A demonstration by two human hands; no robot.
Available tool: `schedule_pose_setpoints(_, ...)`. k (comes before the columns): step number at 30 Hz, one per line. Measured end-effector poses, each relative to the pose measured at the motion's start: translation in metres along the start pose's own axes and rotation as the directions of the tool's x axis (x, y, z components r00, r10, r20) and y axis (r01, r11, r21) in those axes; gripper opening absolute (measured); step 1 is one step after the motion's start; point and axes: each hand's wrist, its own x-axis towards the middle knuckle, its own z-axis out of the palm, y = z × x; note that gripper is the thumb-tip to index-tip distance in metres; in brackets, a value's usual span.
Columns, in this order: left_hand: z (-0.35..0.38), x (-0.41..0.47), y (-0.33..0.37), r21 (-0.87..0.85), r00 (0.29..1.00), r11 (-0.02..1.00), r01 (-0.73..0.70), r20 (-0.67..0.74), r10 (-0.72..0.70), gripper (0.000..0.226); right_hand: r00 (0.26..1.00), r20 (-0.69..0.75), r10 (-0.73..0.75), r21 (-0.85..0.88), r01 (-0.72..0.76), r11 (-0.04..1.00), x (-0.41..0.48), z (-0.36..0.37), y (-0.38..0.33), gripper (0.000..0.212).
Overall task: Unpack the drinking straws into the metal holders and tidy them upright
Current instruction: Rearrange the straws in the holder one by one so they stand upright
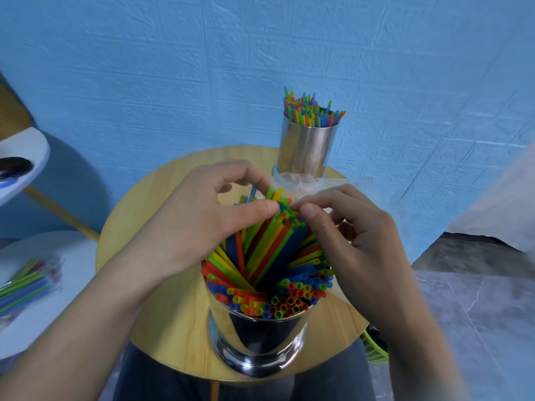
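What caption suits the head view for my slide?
Left hand and right hand pinch coloured straws in the near metal holder on a round table; a second filled holder stands behind.

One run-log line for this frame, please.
phase: tidying | left hand: grips straws at tops | right hand: pinches same bundle | near holder: straws splayed | far holder: filled, roughly upright

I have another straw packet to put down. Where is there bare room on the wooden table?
Bare wood lies at the back left of the wooden table, between rim and left hand, and left of the near holder, under the forearm. Crowded: plastic wrap fills the gap between far holder and right hand; both hands pinch the straws.
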Motion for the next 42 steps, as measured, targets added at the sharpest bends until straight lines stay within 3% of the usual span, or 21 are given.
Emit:
schedule_pose_setpoints(5,-0.005,0.005,0.012,-0.046,0.993,0.994,-0.101,-0.063,0.098,0.014,1.0,-0.002,0.019,0.019,-0.019,1.0,-0.001,0.0,0.0,0.019)
schedule_pose_setpoints(9,-0.007,0.009,0.022,-0.31,0.974,0.933,-0.185,-0.184,0.132,0.015,1.0,-0.001,0.026,0.031,-0.026,0.999,-0.001,0.0,0.0,0.019)
schedule_pose_setpoints(11,-0.009,0.011,0.024,-0.356,0.944,0.901,-0.246,-0.3,0.139,0.017,1.0,0.006,0.029,0.036,-0.029,0.999,-0.001,0.0,0.0,0.019)
schedule_pose_setpoints(17,-0.017,0.012,0.022,-0.432,0.85,0.833,-0.346,-0.521,0.083,0.023,1.0,0.004,0.003,0.046,-0.003,0.999,-0.003,-0.001,0.0,0.016)
schedule_pose_setpoints(20,-0.018,0.011,0.021,-0.525,0.829,0.776,-0.349,-0.559,-0.005,0.018,1.0,0.027,-0.01,0.063,0.008,0.998,-0.004,-0.003,-0.003,0.027)
schedule_pose_setpoints(25,-0.01,0.008,0.017,-0.702,0.843,0.648,-0.296,-0.511,-0.169,0.014,0.995,0.04,-0.091,0.044,0.089,0.995,-0.004,-0.005,-0.009,0.023)
schedule_pose_setpoints(29,0.001,0.005,0.009,-0.775,0.868,0.604,-0.186,-0.418,-0.269,0.015,0.998,-0.034,-0.056,0.297,0.063,0.953,-0.006,-0.004,-0.011,0.018)
schedule_pose_setpoints(33,0.006,0.002,0.0,-0.698,0.882,0.716,-0.006,-0.341,-0.324,0.025,0.981,-0.195,0.02,0.507,0.083,0.858,-0.003,-0.007,-0.014,0.011)
schedule_pose_setpoints(36,0.01,-0.001,-0.002,-0.528,0.924,0.84,0.122,-0.249,-0.291,0.028,0.951,-0.305,0.052,0.505,0.115,0.856,0.0,-0.008,-0.01,0.01)
schedule_pose_setpoints(39,0.007,-0.004,-0.001,-0.405,0.966,0.906,0.122,-0.16,-0.202,0.03,0.898,-0.425,0.117,0.485,0.117,0.867,0.002,-0.01,-0.007,0.031)
schedule_pose_setpoints(42,0.003,-0.006,-0.001,-0.289,0.993,0.953,0.089,-0.049,-0.107,0.026,0.895,-0.423,0.14,0.486,0.094,0.869,0.002,-0.011,-0.009,0.038)
